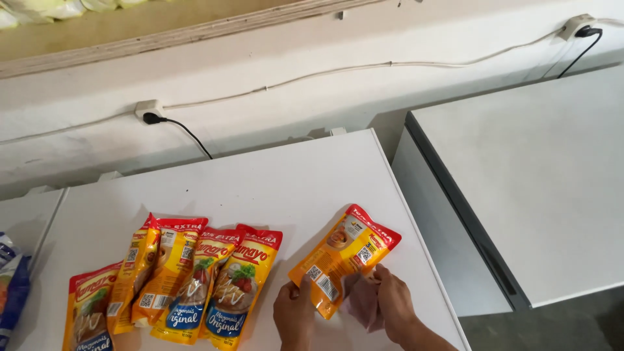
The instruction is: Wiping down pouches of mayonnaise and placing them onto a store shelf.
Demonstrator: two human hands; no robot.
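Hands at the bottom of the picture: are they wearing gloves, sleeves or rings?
No gloves. The left hand and right hand are both bare, with short, plain nails and no rings that show. The right wrist and forearm are bare too, with no sleeve, watch or bracelet. The left wrist is cut off by the picture's edge.

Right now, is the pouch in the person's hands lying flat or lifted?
Lying flat: the pouch rests back-side up on the white tabletop, both hands at its lower edge.
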